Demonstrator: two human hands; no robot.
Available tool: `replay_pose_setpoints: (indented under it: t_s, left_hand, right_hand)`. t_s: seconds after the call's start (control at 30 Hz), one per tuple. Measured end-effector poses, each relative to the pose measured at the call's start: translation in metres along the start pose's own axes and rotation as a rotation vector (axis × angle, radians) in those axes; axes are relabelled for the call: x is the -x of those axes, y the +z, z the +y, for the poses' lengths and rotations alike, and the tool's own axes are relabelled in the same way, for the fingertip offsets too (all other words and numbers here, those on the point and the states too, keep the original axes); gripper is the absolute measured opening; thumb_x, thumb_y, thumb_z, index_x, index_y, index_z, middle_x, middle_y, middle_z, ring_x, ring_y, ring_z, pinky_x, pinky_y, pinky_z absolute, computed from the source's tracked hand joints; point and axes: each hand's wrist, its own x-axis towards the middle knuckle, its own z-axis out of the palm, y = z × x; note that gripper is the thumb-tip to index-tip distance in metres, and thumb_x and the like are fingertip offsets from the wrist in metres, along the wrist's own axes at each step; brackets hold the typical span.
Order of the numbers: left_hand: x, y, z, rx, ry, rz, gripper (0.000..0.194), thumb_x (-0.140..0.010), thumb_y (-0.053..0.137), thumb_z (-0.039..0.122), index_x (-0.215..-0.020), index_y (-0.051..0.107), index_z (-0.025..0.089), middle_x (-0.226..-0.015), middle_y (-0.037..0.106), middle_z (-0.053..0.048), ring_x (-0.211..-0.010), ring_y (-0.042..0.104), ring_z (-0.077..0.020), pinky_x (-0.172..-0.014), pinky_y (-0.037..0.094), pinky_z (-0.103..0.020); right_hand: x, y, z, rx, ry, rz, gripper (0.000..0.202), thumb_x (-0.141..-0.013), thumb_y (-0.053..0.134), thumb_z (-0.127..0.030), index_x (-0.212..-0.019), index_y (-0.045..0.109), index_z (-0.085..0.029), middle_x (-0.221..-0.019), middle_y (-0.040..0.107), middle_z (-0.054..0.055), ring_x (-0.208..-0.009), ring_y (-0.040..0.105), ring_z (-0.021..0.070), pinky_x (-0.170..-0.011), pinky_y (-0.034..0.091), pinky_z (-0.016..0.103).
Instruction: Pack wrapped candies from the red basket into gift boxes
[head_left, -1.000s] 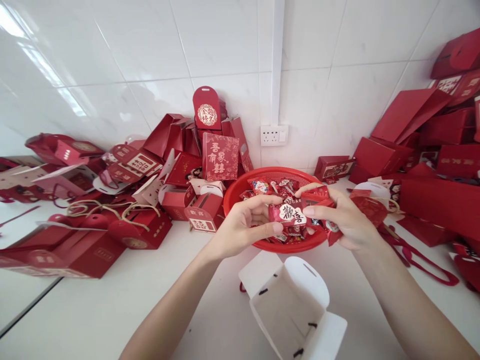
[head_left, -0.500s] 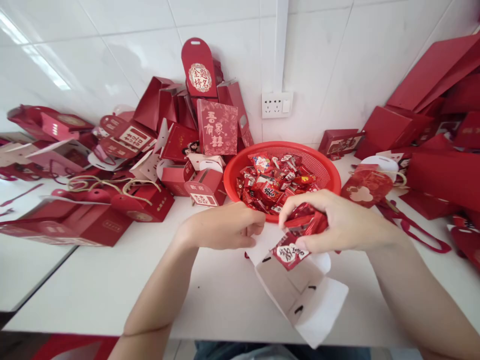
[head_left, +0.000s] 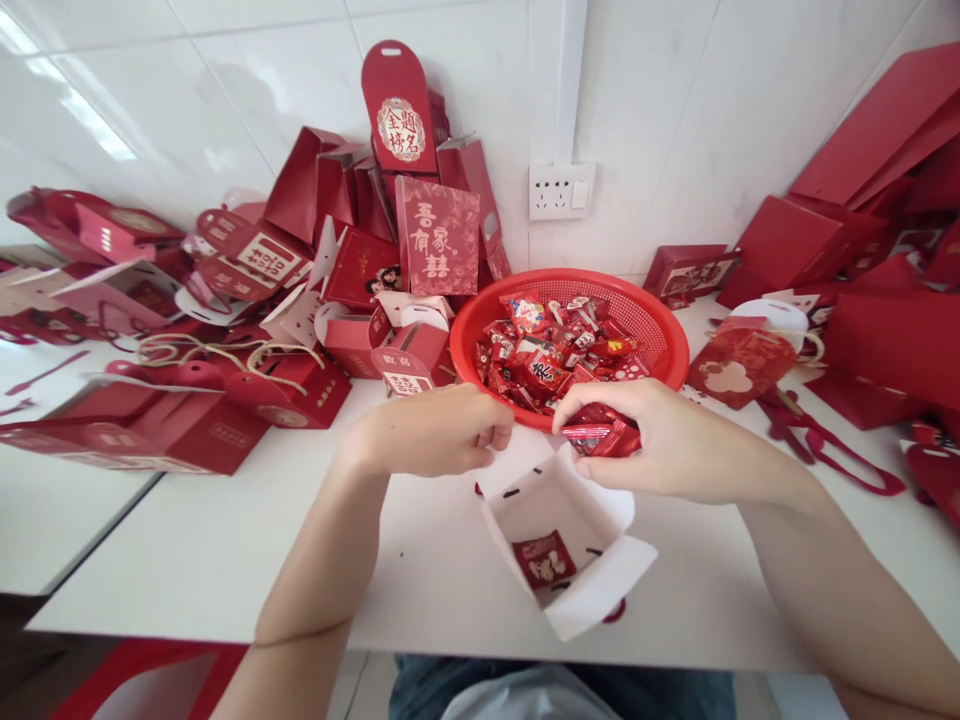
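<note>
My right hand (head_left: 637, 440) is closed around red-wrapped candies (head_left: 604, 432) above the back right part of an open box. The box (head_left: 600, 590) has a white inside and upright flaps, and one dark red packet (head_left: 545, 560) lies at its bottom. My left hand (head_left: 450, 430) is curled at the box's back left flap; what its fingers hold, if anything, is hidden. Behind both hands, a red plastic basket (head_left: 671, 335) holds many wrapped candies (head_left: 544, 365).
Red gift boxes (head_left: 439, 240) are piled at the back left, and a large red box (head_left: 172, 420) lies at the left. More red boxes (head_left: 787, 250) stand at the right, near a red ribbon (head_left: 847, 465). A socket (head_left: 561, 192) is on the tiled wall.
A packet has dropped from my right hand into the box. The box has tilted and shifted left; my right hand still grips the other candies.
</note>
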Motion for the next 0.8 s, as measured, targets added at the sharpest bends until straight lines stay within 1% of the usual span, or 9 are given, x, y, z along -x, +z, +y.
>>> replay_pose_setpoints:
  t_s: [0.07,0.1,0.2,0.27,0.33,0.4,0.47,0.63,0.8]
  left_hand:
    - [0.005,-0.002,-0.002,0.006,0.019,0.041,0.014,-0.081,0.055,0.005,-0.080,0.061,0.017,-0.077,0.066,0.001,-0.064,0.057,-0.0111,-0.060,0.037,-0.022]
    - [0.008,-0.004,-0.002,0.029,0.063,0.059,0.014,-0.082,0.054,0.006,-0.080,0.061,0.017,-0.076,0.066,0.002,-0.063,0.056,-0.0106,-0.060,0.037,-0.021]
    - [0.017,-0.007,0.001,0.172,0.289,0.071,0.016,-0.089,0.052,0.009,-0.081,0.063,0.017,-0.077,0.068,0.001,-0.066,0.059,-0.0102,-0.063,0.042,-0.021]
    - [0.019,-0.008,0.003,0.225,0.376,0.088,0.016,-0.091,0.053,0.011,-0.082,0.064,0.018,-0.078,0.069,0.000,-0.068,0.061,-0.0104,-0.066,0.044,-0.020]
    - [0.018,-0.007,0.002,0.184,0.332,0.137,0.016,-0.091,0.053,0.010,-0.083,0.064,0.017,-0.078,0.069,0.000,-0.068,0.061,-0.0104,-0.065,0.043,-0.020]
    - [0.013,-0.006,-0.001,0.109,0.220,0.182,0.016,-0.089,0.053,0.009,-0.085,0.065,0.017,-0.079,0.070,0.000,-0.067,0.061,-0.0107,-0.064,0.041,-0.021]
    - [0.007,-0.006,-0.005,0.068,0.134,0.186,0.017,-0.088,0.052,0.008,-0.088,0.066,0.017,-0.081,0.072,0.000,-0.069,0.062,-0.0115,-0.064,0.040,-0.021]
    - [0.003,-0.007,-0.008,0.114,0.138,0.134,0.018,-0.087,0.054,0.008,-0.091,0.068,0.018,-0.086,0.073,0.000,-0.074,0.065,-0.0121,-0.066,0.042,-0.021]
    - [0.004,-0.007,-0.010,0.103,0.066,0.115,0.017,-0.087,0.053,0.012,-0.089,0.069,0.017,-0.087,0.073,-0.003,-0.076,0.066,-0.0144,-0.066,0.044,-0.023]
  right_hand:
    - [0.001,-0.002,0.000,0.009,-0.008,0.015,0.021,-0.076,0.066,-0.013,-0.094,0.070,-0.023,-0.087,0.073,-0.001,-0.075,0.066,0.0166,-0.065,0.048,0.025]
    - [0.002,-0.003,0.000,0.009,-0.014,0.022,0.021,-0.077,0.066,-0.013,-0.095,0.070,-0.023,-0.090,0.074,-0.001,-0.078,0.067,0.0173,-0.066,0.049,0.026]
    - [0.003,-0.005,0.002,-0.003,-0.033,0.031,0.024,-0.077,0.066,-0.013,-0.098,0.070,-0.023,-0.097,0.074,0.000,-0.086,0.069,0.0196,-0.070,0.051,0.027]
    - [0.004,-0.007,0.004,-0.008,-0.041,0.035,0.024,-0.077,0.067,-0.016,-0.100,0.070,-0.024,-0.100,0.075,0.001,-0.088,0.069,0.0205,-0.072,0.052,0.028]
    - [0.005,-0.008,0.004,-0.008,-0.043,0.039,0.023,-0.077,0.069,-0.019,-0.100,0.071,-0.024,-0.100,0.075,0.001,-0.087,0.069,0.0209,-0.073,0.053,0.030]
    - [0.006,-0.008,0.003,-0.007,-0.032,0.043,0.022,-0.078,0.070,-0.021,-0.099,0.072,-0.024,-0.096,0.075,0.001,-0.084,0.069,0.0210,-0.072,0.054,0.031]
    - [0.006,-0.009,0.001,-0.013,-0.012,0.047,0.022,-0.078,0.071,-0.021,-0.100,0.072,-0.024,-0.094,0.075,0.001,-0.083,0.070,0.0212,-0.072,0.054,0.031]
    - [0.003,-0.008,0.001,-0.092,-0.003,0.084,0.024,-0.078,0.076,-0.027,-0.102,0.071,-0.023,-0.097,0.075,0.002,-0.086,0.071,0.0219,-0.074,0.056,0.032]
    - [-0.005,-0.002,0.011,-0.315,0.072,0.134,0.032,-0.081,0.078,-0.035,-0.108,0.067,-0.022,-0.082,0.073,0.001,-0.067,0.071,0.0197,-0.058,0.056,0.030]
